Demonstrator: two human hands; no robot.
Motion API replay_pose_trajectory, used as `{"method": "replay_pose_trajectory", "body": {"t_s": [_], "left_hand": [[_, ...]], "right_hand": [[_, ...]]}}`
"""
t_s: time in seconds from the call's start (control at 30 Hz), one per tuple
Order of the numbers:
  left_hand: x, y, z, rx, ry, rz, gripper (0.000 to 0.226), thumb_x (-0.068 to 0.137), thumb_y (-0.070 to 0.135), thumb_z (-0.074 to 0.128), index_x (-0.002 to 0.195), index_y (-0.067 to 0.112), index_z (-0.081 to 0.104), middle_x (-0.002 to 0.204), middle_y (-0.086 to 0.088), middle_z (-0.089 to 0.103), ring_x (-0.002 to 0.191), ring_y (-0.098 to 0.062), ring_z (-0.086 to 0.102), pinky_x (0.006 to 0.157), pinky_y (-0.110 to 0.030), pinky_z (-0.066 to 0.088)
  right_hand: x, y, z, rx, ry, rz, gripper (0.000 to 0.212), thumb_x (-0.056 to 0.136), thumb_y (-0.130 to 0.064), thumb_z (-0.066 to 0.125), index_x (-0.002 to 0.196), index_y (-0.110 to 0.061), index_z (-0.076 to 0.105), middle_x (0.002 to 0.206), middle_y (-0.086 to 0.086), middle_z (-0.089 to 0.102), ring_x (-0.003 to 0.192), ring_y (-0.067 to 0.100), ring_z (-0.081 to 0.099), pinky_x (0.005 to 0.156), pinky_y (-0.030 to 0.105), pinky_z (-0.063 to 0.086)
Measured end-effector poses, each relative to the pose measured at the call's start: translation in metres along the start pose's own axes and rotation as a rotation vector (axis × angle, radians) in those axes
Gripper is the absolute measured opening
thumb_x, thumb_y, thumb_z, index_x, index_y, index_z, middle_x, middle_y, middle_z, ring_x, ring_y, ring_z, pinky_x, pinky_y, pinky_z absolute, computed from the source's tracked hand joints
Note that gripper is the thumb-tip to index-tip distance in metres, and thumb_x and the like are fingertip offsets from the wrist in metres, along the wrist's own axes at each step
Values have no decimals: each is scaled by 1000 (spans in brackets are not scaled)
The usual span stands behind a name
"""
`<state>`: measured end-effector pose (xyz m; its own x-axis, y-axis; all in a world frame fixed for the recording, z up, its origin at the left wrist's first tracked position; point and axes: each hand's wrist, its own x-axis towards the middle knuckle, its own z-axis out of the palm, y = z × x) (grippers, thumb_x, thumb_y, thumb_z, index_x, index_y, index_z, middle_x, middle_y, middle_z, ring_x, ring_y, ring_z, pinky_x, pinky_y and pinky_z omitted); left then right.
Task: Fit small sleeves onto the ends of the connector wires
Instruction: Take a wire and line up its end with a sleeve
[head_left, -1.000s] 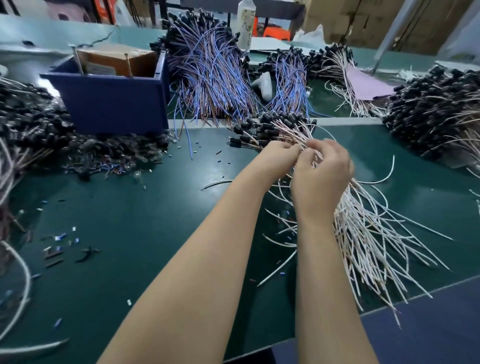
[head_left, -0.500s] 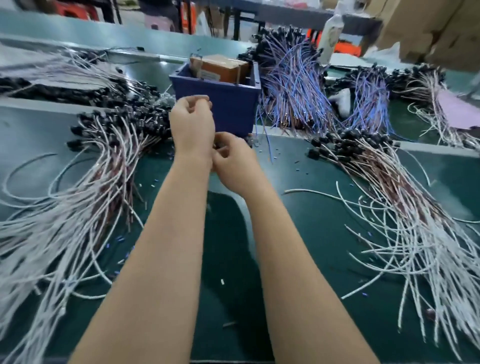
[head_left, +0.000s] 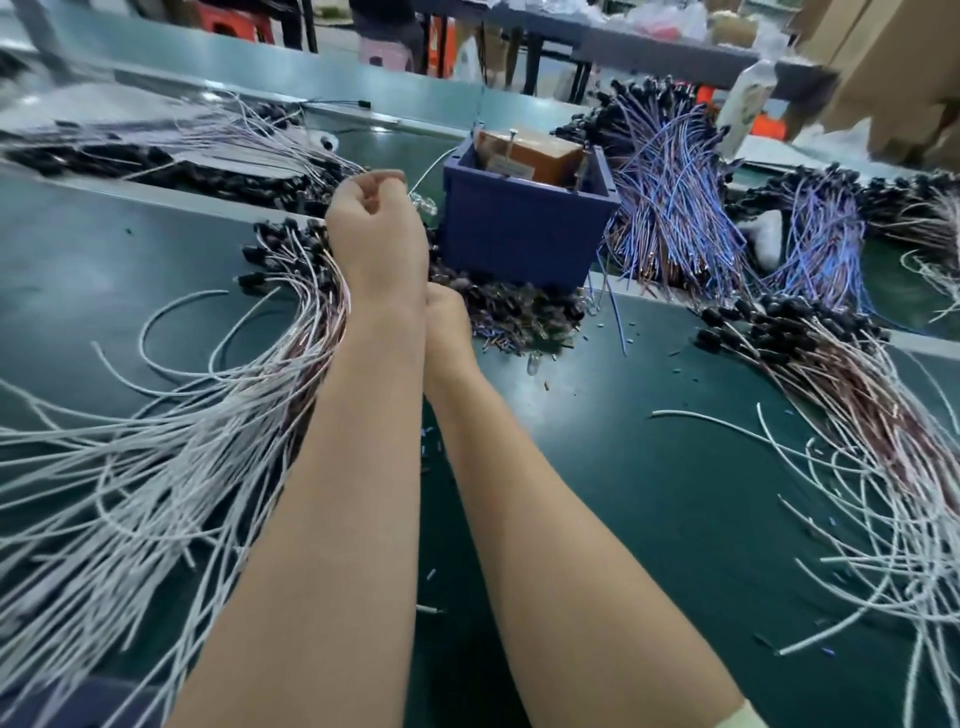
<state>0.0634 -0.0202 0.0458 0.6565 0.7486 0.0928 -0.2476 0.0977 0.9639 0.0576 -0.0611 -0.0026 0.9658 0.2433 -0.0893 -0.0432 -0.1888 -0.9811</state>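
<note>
Across the tabletop (head_left: 649, 493), work has shifted to the blue bin (head_left: 519, 234): left hand (head_left: 374, 228) grip pinches a wire (head_left: 431, 166), right hand (head_left: 448, 322) grip hidden, probably fetching a sleeve.

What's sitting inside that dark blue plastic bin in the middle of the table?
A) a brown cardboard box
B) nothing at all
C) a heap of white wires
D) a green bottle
A: a brown cardboard box sticks up above the rim of the dark blue plastic bin.
</note>
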Motion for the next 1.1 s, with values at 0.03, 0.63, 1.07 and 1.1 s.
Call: {"method": "replay_pose_trajectory", "body": {"t_s": [0.03, 0.63, 1.07, 1.1], "left_hand": [[-1, -1, 1, -5, -5, -15, 19, 91, 8, 43, 84, 20, 55, 84, 2, 58, 76, -10, 55, 68, -23, 43], [-34, 15, 22, -46, -263, 97, 18, 93, 9, 47, 81, 10, 60, 59, 4, 60, 45, -1, 48, 48, -13, 38], [-60, 1, 73, -16, -603, -366, 36, 103, 34, 32, 84, 12, 53, 91, -3, 62, 45, -7, 54, 46, -18, 48], [-59, -1, 75, -108, -576, -355, 33, 104, 28, 32, 80, 13, 51, 87, -2, 62, 47, -6, 53, 47, -18, 48]], "right_hand": [[1, 1, -1, 16, 25, 17, 38, 89, -1, 51, 57, -17, 38, 61, -2, 41, 66, 18, 40, 61, 37, 38], [10, -1, -47, 572, -51, -76, 17, 95, 2, 49, 83, -10, 54, 57, -6, 59, 49, 5, 54, 49, 22, 45], [-3, -11, -167, 793, 399, -174, 18, 98, -9, 47, 82, -11, 54, 59, -2, 63, 51, 7, 56, 51, 17, 49], [-2, -6, -170, 781, 429, -134, 20, 98, -9, 47, 80, -10, 54, 56, -2, 62, 49, 6, 55, 48, 16, 47]]}}
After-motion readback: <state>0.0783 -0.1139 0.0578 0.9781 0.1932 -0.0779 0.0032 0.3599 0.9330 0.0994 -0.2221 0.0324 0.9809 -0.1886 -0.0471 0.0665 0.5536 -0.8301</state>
